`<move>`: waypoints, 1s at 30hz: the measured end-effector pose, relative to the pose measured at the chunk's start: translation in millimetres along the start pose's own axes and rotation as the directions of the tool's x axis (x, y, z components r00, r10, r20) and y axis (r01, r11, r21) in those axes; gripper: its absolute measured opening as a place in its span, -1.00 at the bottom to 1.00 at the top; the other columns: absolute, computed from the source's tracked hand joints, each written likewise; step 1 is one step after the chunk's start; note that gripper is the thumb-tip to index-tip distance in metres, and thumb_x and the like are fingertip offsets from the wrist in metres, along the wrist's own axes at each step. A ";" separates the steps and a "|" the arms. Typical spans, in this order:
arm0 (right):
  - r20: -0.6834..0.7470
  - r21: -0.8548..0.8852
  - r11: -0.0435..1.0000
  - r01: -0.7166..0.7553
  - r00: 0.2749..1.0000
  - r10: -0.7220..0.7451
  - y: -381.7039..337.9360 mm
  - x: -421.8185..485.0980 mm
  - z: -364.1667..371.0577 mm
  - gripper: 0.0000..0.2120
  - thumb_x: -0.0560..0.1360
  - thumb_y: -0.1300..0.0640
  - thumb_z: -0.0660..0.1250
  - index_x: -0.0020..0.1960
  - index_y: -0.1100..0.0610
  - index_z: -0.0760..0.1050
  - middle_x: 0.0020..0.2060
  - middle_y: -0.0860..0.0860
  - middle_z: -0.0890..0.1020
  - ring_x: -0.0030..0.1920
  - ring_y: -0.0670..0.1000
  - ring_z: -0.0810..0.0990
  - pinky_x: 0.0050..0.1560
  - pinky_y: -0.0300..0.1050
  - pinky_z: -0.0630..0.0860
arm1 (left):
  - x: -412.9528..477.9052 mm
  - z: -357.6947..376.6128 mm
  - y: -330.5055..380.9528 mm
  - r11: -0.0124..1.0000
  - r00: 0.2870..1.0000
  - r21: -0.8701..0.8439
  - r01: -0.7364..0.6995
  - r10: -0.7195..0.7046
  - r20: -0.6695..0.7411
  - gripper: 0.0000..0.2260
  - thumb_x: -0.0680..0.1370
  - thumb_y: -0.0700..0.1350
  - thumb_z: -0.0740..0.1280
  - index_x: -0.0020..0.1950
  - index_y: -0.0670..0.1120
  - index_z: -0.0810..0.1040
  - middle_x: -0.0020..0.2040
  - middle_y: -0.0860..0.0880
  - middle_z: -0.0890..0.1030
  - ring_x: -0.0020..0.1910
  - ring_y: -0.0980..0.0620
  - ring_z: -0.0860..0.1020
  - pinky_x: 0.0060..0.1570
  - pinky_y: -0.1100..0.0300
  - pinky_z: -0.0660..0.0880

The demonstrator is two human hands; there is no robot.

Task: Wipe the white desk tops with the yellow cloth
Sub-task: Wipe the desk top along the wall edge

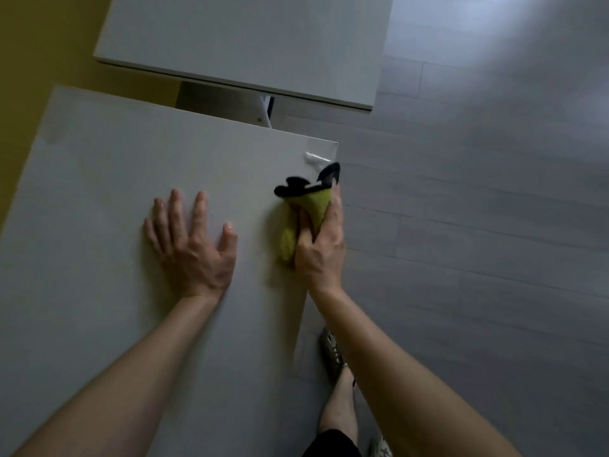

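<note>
The yellow cloth [304, 214] is gripped in the closed fingers [304, 225] of the right hand [321, 249], which are curled over its bunched middle so that the cloth is pinched between them and the thumb side of the palm. Part of the cloth is pushed out to the left of the knuckles in a yellow fold, and part is fanned out on the far side of the fingertips, where a black edging (trim or backing, it cannot be told which) is turned up. The cloth is pressed against the near white desk top [115, 199] just beside its right edge, a little nearer than the far right corner, where a patch of clear tape [321, 151] is stuck. The left hand [194, 245] is laid flat on the same surface, well to the left of the cloth, with its fingers spread wide and nothing held. A second white desk top [247, 41] is seen beyond the near one, apart from it and set at an angle. Grey plank flooring [478, 209] is spread to the right, a yellow wall [39, 61] is seen at the far left, and a leg with a patterned shoe [331, 354] is visible below the right forearm.
</note>
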State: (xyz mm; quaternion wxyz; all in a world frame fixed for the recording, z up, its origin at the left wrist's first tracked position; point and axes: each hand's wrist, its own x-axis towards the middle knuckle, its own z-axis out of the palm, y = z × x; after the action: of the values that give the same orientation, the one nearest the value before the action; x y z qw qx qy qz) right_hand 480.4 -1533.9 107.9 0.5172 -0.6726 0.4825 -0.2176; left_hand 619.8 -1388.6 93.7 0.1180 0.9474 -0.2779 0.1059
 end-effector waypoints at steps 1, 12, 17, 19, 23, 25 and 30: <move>0.030 -0.007 1.000 0.012 0.999 -0.012 8.0 -32.0 -0.7 -0.20 0.60 0.17 0.28 0.77 -0.02 0.05 0.74 -0.04 0.16 0.72 -0.08 0.13 0.64 -0.30 0.12 | 0.6 -1.7 0.2 1.000 1.000 -0.006 -0.022 0.022 0.011 -0.41 0.65 0.25 0.25 0.64 0.04 0.47 0.70 -0.15 0.34 0.72 -0.26 0.22 0.68 -0.32 0.07; 0.059 0.003 0.998 0.057 0.997 -0.057 -12.8 55.5 -3.4 -0.14 0.62 0.11 0.37 0.78 0.02 -0.03 0.76 0.07 0.06 0.71 0.08 0.11 0.67 0.13 0.16 | -33.8 -23.3 1.1 0.971 0.970 -0.072 -0.228 0.233 0.067 -0.60 0.73 0.01 0.23 0.51 -0.10 0.59 0.54 -0.21 0.52 0.56 -0.27 0.46 0.56 -0.31 0.31; 0.130 0.145 0.988 0.049 0.989 -0.069 23.9 -102.4 -7.5 -0.08 0.53 0.30 0.39 0.77 0.08 0.01 0.76 0.02 0.06 0.75 -0.02 0.04 0.71 0.16 0.14 | -126.0 -66.1 -2.3 0.935 0.906 -0.114 -0.336 0.354 0.231 -0.56 0.71 -0.01 0.22 0.52 -0.16 0.58 0.64 -0.19 0.42 0.65 -0.25 0.36 0.58 -0.39 0.25; 0.192 0.150 0.984 0.095 0.974 -0.123 32.9 -133.2 -15.5 -0.05 0.53 0.29 0.44 0.77 0.08 -0.01 0.76 0.01 0.03 0.75 -0.03 0.01 0.72 0.12 0.11 | -147.2 -69.3 -10.3 0.918 0.872 -0.130 -0.374 0.396 0.288 -0.48 0.68 0.01 0.22 0.60 -0.17 0.50 0.71 -0.20 0.31 0.71 -0.28 0.25 0.59 -0.46 0.20; 0.219 0.132 0.985 0.111 0.966 -0.138 20.9 -27.7 -17.5 0.03 0.55 0.02 0.53 0.78 0.02 -0.08 0.76 0.00 0.04 0.74 0.02 0.06 0.70 0.15 0.18 | -150.9 -65.7 -15.0 0.914 0.864 -0.125 -0.386 0.406 0.297 -0.41 0.65 0.08 0.24 0.67 -0.10 0.40 0.74 -0.20 0.24 0.73 -0.28 0.18 0.60 -0.48 0.16; 0.187 0.121 0.989 0.084 0.977 -0.105 7.3 38.5 -15.7 0.03 0.53 -0.06 0.49 0.78 0.03 -0.08 0.75 0.03 0.10 0.71 0.11 0.16 0.65 0.25 0.28 | -149.9 -65.7 -12.7 0.913 0.867 -0.126 -0.388 0.408 0.286 -0.39 0.65 0.10 0.22 0.68 -0.09 0.39 0.74 -0.20 0.23 0.73 -0.28 0.18 0.61 -0.46 0.15; 0.080 0.164 0.986 0.013 0.996 -0.027 7.0 16.0 -1.7 -0.10 0.58 0.05 0.39 0.78 0.08 -0.02 0.73 0.05 0.19 0.69 0.11 0.24 0.64 0.20 0.30 | -152.2 -62.9 -16.7 0.906 0.865 -0.109 -0.408 0.422 0.272 -0.39 0.66 0.11 0.21 0.69 -0.08 0.39 0.74 -0.21 0.24 0.74 -0.27 0.18 0.63 -0.43 0.15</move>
State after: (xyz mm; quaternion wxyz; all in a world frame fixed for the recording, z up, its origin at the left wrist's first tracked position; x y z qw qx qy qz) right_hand 483.1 -1548.7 98.9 0.5880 -0.6410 0.4345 -0.2337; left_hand 495.3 -1280.9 110.1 0.0728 0.8675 -0.4918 -0.0176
